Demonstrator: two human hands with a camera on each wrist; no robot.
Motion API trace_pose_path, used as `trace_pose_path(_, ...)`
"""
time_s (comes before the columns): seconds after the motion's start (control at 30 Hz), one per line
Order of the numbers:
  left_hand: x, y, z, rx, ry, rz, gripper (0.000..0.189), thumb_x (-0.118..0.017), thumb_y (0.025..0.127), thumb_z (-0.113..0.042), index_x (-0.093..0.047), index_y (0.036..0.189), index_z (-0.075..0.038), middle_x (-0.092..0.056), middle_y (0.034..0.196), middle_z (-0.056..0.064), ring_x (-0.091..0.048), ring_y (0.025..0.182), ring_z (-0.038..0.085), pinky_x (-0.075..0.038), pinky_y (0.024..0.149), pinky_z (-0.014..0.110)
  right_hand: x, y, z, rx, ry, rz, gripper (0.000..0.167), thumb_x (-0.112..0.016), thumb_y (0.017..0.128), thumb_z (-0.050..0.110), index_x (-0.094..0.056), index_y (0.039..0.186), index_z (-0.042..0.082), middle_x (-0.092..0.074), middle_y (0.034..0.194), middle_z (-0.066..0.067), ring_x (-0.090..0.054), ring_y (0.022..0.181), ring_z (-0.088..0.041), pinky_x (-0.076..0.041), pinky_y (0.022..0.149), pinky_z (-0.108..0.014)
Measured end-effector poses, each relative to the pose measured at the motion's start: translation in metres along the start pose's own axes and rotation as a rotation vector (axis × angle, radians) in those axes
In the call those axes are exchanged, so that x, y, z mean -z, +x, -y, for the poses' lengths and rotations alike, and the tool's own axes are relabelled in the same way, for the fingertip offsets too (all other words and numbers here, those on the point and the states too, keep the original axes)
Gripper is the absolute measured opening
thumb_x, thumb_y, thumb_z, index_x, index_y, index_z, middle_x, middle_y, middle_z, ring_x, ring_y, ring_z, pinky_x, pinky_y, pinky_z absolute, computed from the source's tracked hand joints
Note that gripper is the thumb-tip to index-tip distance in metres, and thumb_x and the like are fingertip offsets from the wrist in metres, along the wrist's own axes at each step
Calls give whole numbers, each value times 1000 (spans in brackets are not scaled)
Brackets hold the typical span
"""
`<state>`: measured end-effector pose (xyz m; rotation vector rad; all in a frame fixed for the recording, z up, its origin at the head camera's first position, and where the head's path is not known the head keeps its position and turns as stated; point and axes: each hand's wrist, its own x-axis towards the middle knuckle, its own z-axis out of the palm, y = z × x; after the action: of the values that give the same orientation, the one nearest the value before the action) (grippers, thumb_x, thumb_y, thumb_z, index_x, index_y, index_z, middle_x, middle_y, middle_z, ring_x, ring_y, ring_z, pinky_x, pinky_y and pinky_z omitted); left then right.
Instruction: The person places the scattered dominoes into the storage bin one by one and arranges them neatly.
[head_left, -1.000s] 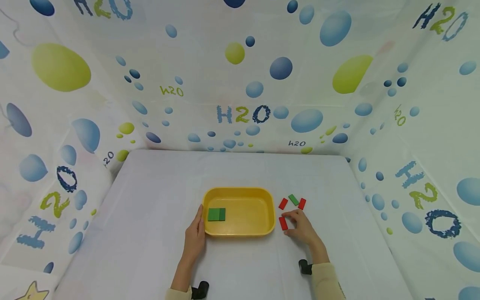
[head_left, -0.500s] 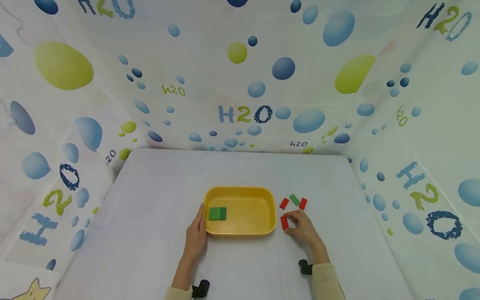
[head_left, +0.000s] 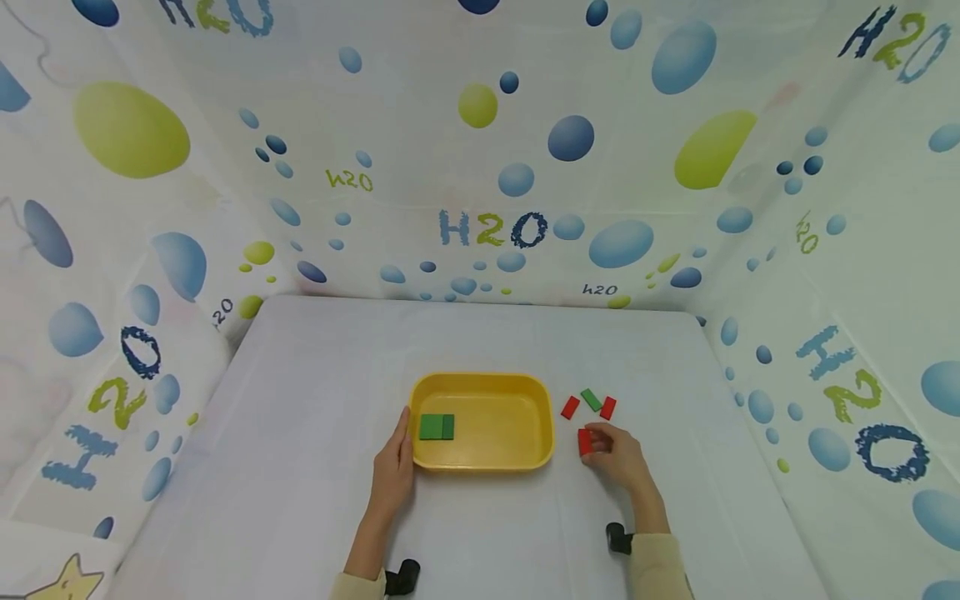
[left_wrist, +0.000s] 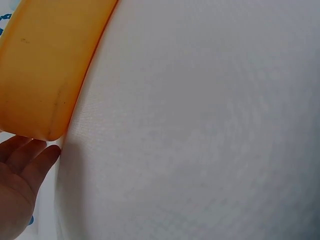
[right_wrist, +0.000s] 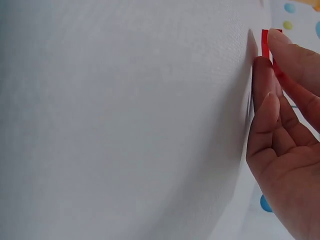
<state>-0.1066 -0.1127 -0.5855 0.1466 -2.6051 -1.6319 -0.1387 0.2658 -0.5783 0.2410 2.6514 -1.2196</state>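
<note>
A yellow rectangular tray (head_left: 495, 425) lies on the white table. My left hand (head_left: 393, 475) is at its left end, fingers extended against the outer wall; in the left wrist view, the fingertips (left_wrist: 47, 152) touch the tray's end (left_wrist: 45, 75). Inside the tray at the left, green domino-like blocks (head_left: 435, 427) sit side by side. Right of the tray, my right hand (head_left: 618, 457) pinches a red domino-like block (head_left: 584, 442) between thumb and fingers. In the right wrist view, the fingers partly cover this red block (right_wrist: 265, 42).
Beyond my right hand lie a red block (head_left: 570, 407), a green block (head_left: 591, 400) and another red block (head_left: 608, 407). Dark wrist cameras (head_left: 403, 577) sit on both wrists. A bubble-patterned curtain (head_left: 480, 167) surrounds the table at the back and sides.
My right hand has moved a little to the right with the red block, away from the tray's edge. The left hand and tray hold their places; the head view has shifted slightly.
</note>
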Motion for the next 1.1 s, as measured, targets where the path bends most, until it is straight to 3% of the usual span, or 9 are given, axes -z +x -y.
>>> trace_pose_path(0.23,0,0,1,-1,-5,3,48,-34,108,-19,-29,155,-18,-33,158,4,-32,146,23,-29,120,40,5,-6,2,1,-1,-44,49,-79,78,3,-64,125,5,-68,107,-10,-64,90,-19,-60,79,-30)
trace_pose_path(0.47,0,-1,1,0,-8,5,48,-34,107,-18,-28,155,-17,-33,158,5,-32,146,24,-29,120,40,12,-11,13,14,5,-106,50,-77,80,4,-63,128,4,-66,106,-13,-64,90,-20,-59,74,-21)
trace_pose_path(0.87,0,-1,1,-14,-9,1,48,-33,108,-20,-29,155,-17,-34,158,5,-32,146,24,-30,119,40,21,-18,42,64,72,-188,53,-79,81,10,-61,130,2,-69,105,-14,-66,95,-25,-49,72,-5)
trace_pose_path(1.1,-1,0,2,-12,-10,-2,47,-33,108,-19,-29,155,-17,-34,158,4,-32,146,23,-29,120,39,18,-19,59,129,129,-241,53,-81,79,8,-62,127,1,-70,104,-17,-66,95,-27,-48,72,-5)
